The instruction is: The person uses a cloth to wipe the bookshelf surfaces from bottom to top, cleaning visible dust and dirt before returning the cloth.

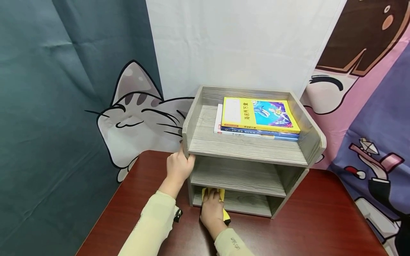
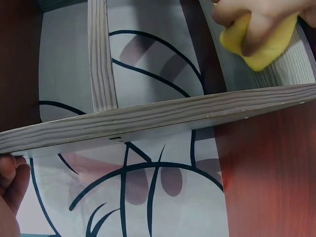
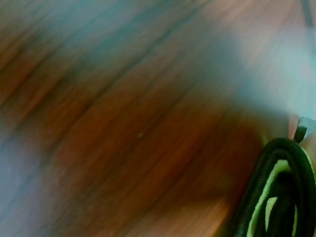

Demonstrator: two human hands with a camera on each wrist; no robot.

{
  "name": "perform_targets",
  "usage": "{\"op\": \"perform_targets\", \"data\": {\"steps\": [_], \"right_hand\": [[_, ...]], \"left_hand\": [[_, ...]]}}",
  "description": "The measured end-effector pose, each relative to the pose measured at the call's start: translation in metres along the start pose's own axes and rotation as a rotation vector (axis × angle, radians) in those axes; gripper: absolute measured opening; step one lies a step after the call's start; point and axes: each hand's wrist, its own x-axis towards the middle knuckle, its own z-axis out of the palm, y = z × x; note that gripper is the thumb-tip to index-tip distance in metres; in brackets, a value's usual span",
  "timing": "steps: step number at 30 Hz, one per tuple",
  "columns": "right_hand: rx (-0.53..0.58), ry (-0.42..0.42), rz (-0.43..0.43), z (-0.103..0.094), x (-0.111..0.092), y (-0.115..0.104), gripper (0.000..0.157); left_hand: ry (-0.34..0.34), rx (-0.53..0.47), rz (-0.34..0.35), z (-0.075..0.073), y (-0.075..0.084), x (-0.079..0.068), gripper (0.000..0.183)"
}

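A grey wood-grain desktop shelf [image 1: 224, 153] stands on the table. My left hand [image 1: 180, 164] grips the edge of its left side panel, just below the top board; in the left wrist view, that hand's fingertips [image 2: 12, 177] are at the panel's edge. Low down, my right hand [image 1: 213, 209] holds a yellow cloth [image 1: 226, 216] against the floor of the bottom compartment, near the left side. The left wrist view shows its fingers curled over the cloth [image 2: 269, 49]. A dark, folded edge of the cloth [image 3: 276, 192] appears in the blurred right wrist view.
Several books lie stacked on the top board, a yellow book [image 1: 259, 113] uppermost. A middle board [image 1: 237, 174] divides the space below. The reddish-brown table [image 1: 333, 213] extends to both sides. Behind hangs a curtain [image 1: 243, 42] printed with a cartoon cat.
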Motion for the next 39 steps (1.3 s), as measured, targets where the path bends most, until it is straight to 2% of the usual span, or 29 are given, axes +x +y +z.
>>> {"op": "perform_targets", "data": {"steps": [10, 21, 27, 29, 35, 39], "right_hand": [[-0.031, -0.041, 0.007, -0.003, 0.003, -0.014, 0.071], [0.101, 0.032, 0.018, -0.002, 0.006, -0.025, 0.061], [0.305, 0.119, 0.040, -0.007, 0.006, -0.028, 0.061], [0.374, 0.120, 0.061, -0.010, 0.005, -0.029, 0.058], [0.578, 0.049, 0.124, -0.014, 0.006, -0.027, 0.050], [0.740, 0.092, 0.159, -0.016, 0.005, -0.025, 0.047]], "left_hand": [[0.029, -0.009, 0.017, -0.001, 0.001, -0.001, 0.036], [0.039, -0.011, 0.044, 0.004, 0.001, -0.003, 0.037], [0.043, -0.004, 0.036, 0.002, -0.002, -0.002, 0.038], [0.037, -0.007, 0.036, 0.001, -0.001, -0.002, 0.037], [0.029, 0.004, 0.021, 0.001, 0.000, -0.002, 0.040], [0.035, 0.008, 0.018, 0.001, 0.001, -0.002, 0.039]]}}
